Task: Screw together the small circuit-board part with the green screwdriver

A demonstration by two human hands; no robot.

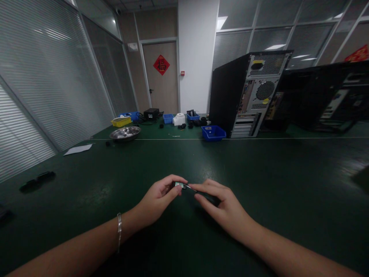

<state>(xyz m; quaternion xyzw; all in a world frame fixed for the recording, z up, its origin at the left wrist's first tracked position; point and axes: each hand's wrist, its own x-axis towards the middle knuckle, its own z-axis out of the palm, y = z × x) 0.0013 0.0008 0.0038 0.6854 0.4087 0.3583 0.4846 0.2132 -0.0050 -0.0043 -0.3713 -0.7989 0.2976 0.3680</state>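
Note:
Between the thumb and fingers of my left hand is a small part with a pale green face and a dark edge; its exact kind is too small to make out. My right hand is closed around the dark handle of a screwdriver. The thin metal shaft points left, and its tip meets the dark edge of the small part. Part of the handle is hidden under my right fingers. Both hands are just above the green table.
Ahead stand a blue bin and a black computer case. A metal bowl, a yellow tray and a white device are further back. Paper and dark objects lie to the left.

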